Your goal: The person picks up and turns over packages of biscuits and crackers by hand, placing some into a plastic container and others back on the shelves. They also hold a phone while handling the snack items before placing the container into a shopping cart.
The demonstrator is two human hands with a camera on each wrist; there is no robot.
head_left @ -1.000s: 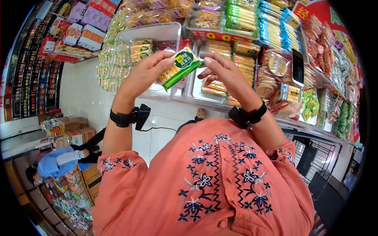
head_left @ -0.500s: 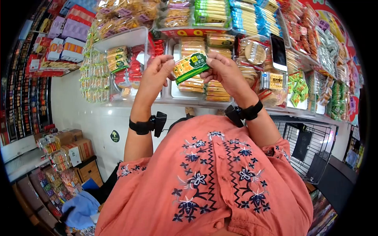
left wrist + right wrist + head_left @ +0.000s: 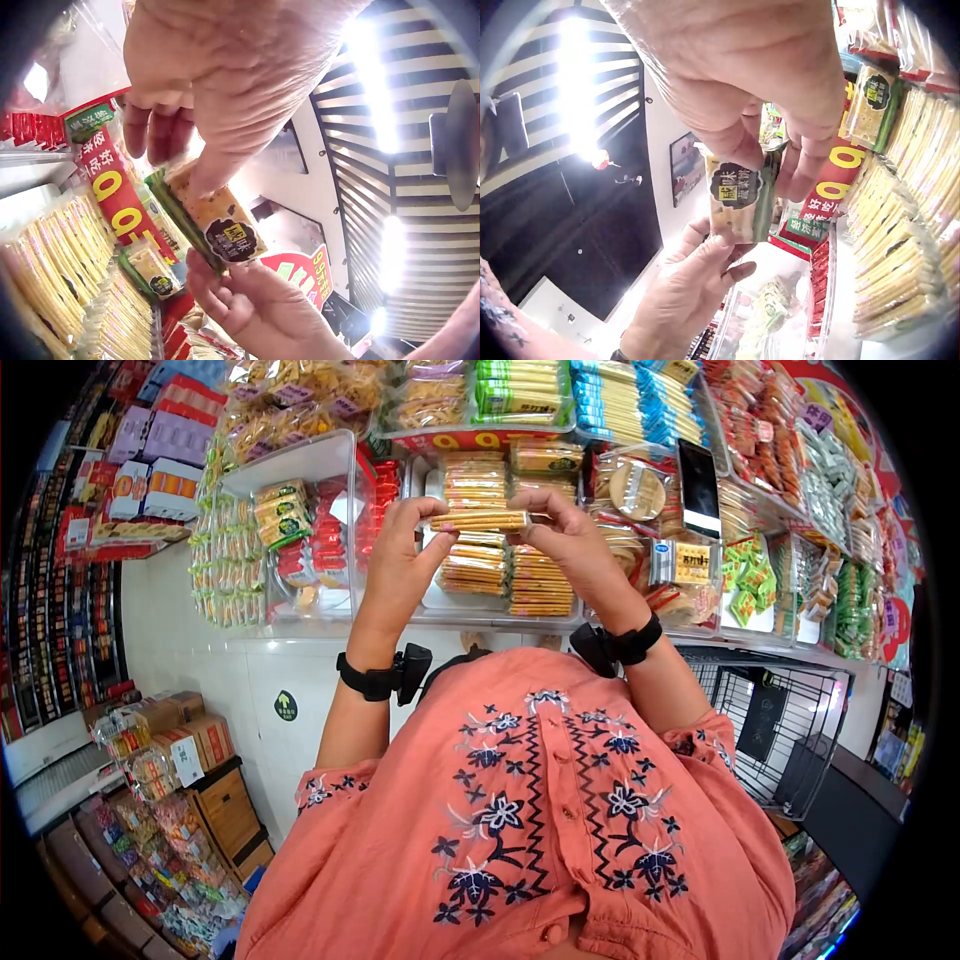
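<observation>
A flat packet of crackers [image 3: 480,520] is held up between my two hands, edge-on in the head view. Its green border and dark label show in both wrist views. My left hand [image 3: 402,570] pinches one end between thumb and fingers. At the opposite end, my right hand [image 3: 578,555] has thumb and fingers on the packet [image 3: 739,199]. Below the hands stands a clear bin [image 3: 430,600] with rows of similar cracker packets [image 3: 473,570].
To the left is another clear bin [image 3: 345,450] with green-labelled packets [image 3: 283,515] and red packets [image 3: 328,540]. A phone [image 3: 698,490] lies among round crackers [image 3: 637,490] on the right. A wire cart [image 3: 800,710] stands right of my body.
The packet has turned from showing its printed face to lying edge-on in the head view. My left hand let its end go half a second ago and now pinches it again.
</observation>
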